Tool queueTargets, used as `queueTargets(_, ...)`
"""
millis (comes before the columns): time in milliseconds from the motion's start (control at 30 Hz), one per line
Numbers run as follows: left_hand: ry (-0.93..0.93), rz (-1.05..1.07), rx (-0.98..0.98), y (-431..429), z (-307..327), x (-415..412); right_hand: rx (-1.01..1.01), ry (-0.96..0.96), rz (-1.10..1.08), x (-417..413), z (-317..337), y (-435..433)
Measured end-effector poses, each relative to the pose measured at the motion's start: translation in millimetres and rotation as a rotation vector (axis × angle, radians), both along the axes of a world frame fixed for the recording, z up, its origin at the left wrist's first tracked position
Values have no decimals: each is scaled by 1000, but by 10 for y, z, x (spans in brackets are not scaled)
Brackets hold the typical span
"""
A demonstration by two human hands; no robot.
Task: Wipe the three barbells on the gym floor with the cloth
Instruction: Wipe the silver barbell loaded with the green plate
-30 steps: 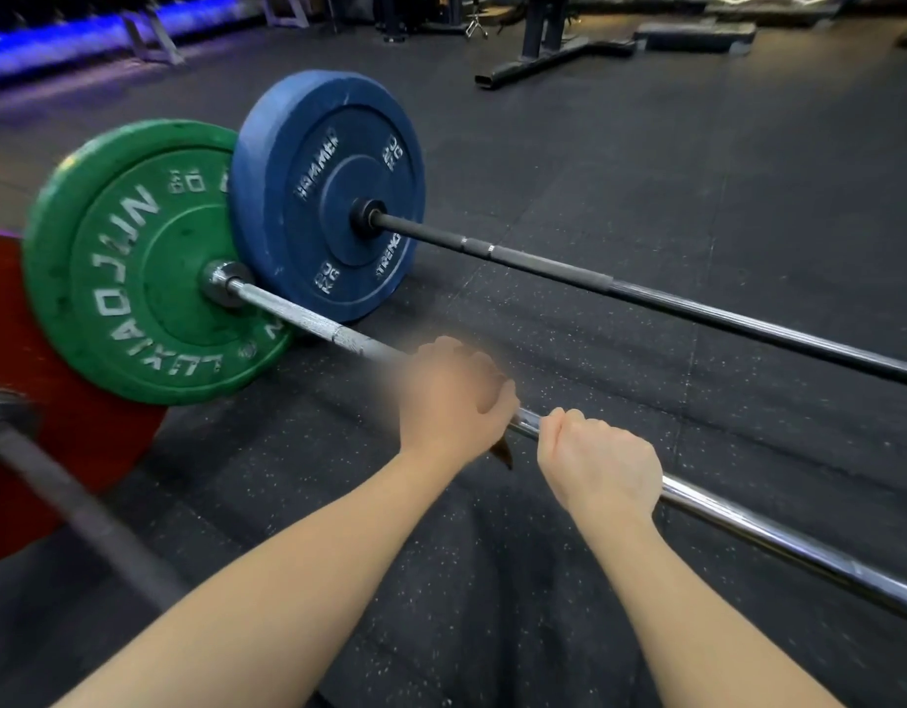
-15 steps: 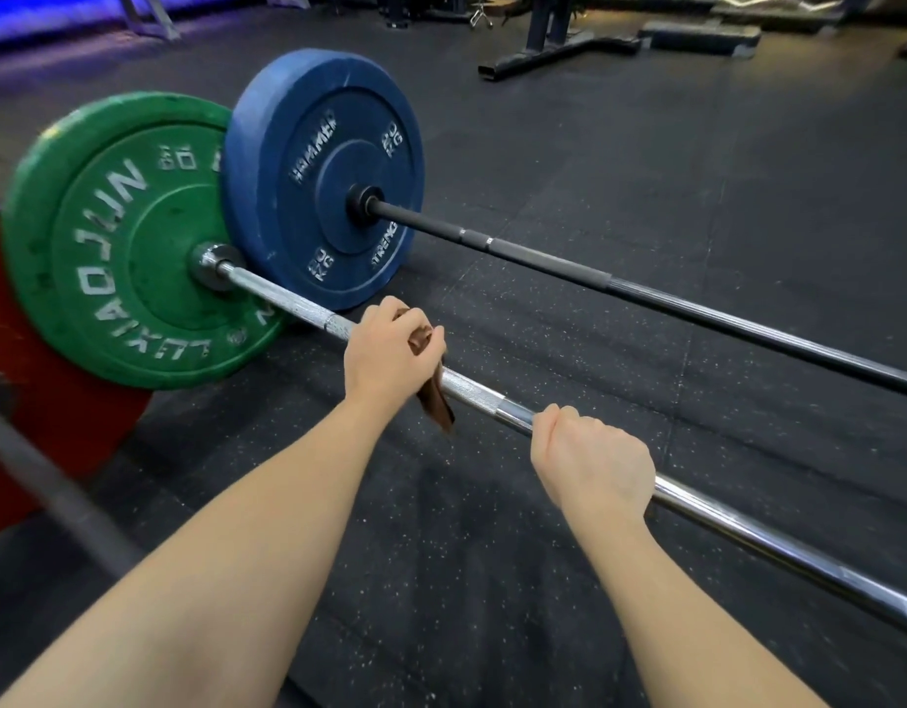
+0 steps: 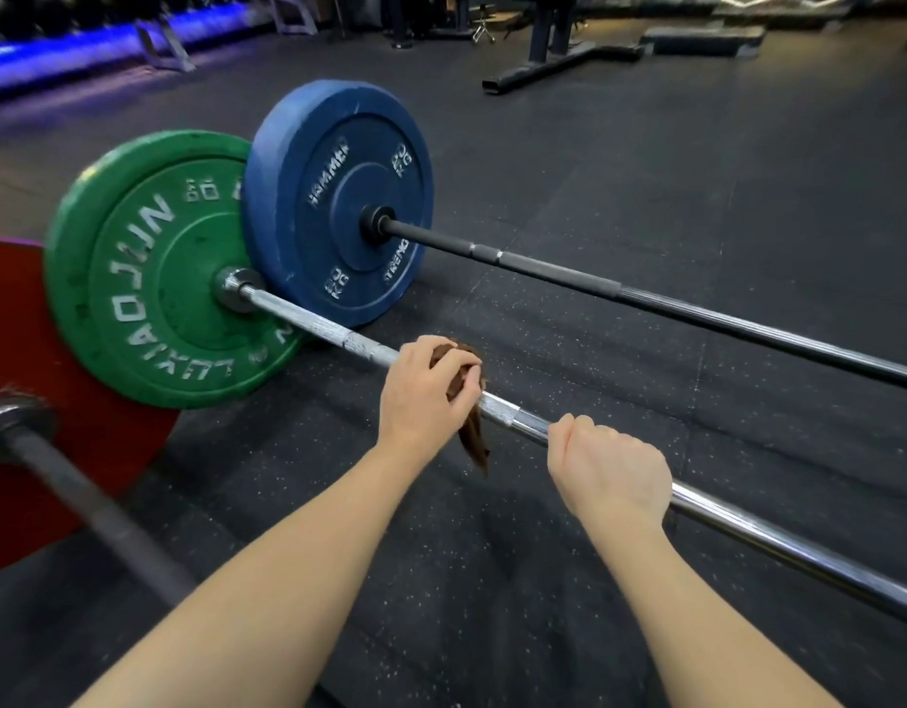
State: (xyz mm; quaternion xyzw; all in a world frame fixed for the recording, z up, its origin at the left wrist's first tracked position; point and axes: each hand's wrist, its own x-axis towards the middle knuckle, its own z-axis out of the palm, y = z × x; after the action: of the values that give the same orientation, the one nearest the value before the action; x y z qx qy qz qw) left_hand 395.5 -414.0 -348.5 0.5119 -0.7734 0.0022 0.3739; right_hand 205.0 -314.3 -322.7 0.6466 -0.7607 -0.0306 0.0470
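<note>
Just to the right of the green plate, on the chrome bar that runs out of its hub, my left hand is curled over the shaft with the brown cloth bunched between my fingers and the steel. A tail of the cloth hangs down below the bar toward the rubber floor. Farther from the green plate along the same bar, my right hand is wrapped round the bare chrome in a closed fist, with a short knurled stretch showing between my two hands.

Beyond the green plate stands the blue plate, its rim overlapping the green one from where I look, and its black bar lies roughly parallel to mine, well apart from it. On the near side of the green plate is the red plate, blurred, and its dark bar runs toward me and passes behind my left forearm.
</note>
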Motion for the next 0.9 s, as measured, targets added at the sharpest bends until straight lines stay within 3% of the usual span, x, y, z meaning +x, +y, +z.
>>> queueTargets(300, -17, 189, 110, -468, 71, 406, 43, 32, -4, 20, 20, 18)
queueTargets(567, 73, 315, 135, -312, 99, 164, 4, 22, 1, -2, -16, -31)
queueTargets(900, 32, 34, -32, 85, -21, -79, -75, -27, -17, -9, -109, -31)
